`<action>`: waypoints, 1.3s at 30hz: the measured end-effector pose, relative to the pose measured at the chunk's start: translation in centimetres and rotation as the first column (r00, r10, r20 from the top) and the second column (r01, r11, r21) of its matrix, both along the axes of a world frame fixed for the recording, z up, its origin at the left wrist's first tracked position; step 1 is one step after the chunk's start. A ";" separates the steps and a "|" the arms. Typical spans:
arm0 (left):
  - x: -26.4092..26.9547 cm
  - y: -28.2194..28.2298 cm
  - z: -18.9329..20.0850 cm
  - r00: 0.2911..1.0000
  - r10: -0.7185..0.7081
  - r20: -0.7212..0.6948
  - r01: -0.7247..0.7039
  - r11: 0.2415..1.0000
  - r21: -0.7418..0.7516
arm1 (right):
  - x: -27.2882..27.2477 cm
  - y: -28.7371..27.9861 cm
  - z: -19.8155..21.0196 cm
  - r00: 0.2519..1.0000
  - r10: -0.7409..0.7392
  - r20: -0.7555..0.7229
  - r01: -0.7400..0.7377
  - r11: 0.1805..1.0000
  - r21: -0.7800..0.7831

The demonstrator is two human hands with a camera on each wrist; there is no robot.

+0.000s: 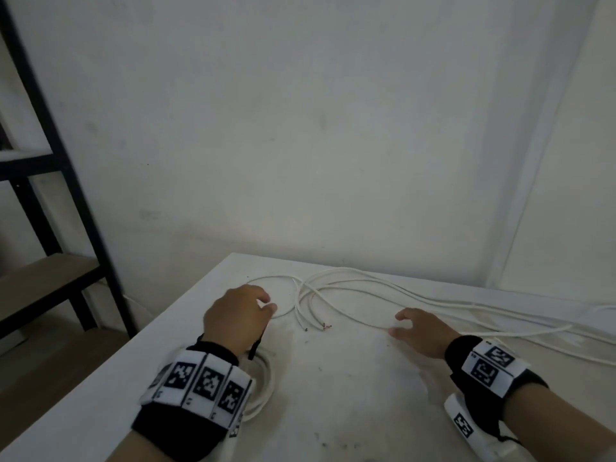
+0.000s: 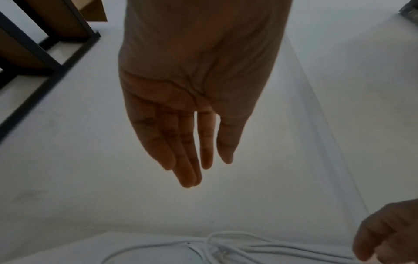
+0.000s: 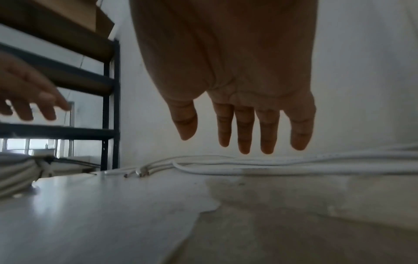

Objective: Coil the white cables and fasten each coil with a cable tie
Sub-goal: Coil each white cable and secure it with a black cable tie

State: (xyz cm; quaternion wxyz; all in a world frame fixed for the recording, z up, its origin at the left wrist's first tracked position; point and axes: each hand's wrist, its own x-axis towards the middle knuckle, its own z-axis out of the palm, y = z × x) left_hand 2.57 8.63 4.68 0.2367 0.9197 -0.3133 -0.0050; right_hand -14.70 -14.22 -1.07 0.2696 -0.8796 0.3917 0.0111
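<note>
White loose cables [image 1: 350, 295] lie across the table [image 1: 333, 395], long axis running right to left, cut ends [image 1: 315, 326] pointing toward me. My left hand [image 1: 237, 316] and right hand [image 1: 421, 331] hover with fingers extended, holding nothing. A finished coil [image 1: 263, 385] sits under my left wrist. Best practice, I judge: isolate one end before looping.

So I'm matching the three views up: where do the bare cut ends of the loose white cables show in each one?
Head: the cut ends lie at lower centre on the table, between the left hand and right hand.
Left wrist: not in it; only cable loops along the bottom edge.
Right wrist: left of centre, below the thumb.
Shared landmark: the black shelf frame.
</note>
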 end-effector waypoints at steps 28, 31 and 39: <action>3.2 -14.8 -5.9 0.949 0.210 -0.235 -0.158 0.962 0.223 | 0.1 -13.1 -1.2 0.977 -0.109 -0.181 0.059 0.963 -0.261; 3.0 -14.9 -5.1 0.925 0.116 -0.363 -0.154 0.985 -0.077 | -0.5 -13.2 -0.6 0.996 -0.085 0.025 0.088 0.946 -0.313; -2.0 -14.2 0.5 0.926 -0.271 -0.262 0.028 0.742 -0.669 | -4.5 -10.8 3.6 0.952 0.142 0.271 0.020 0.855 -0.518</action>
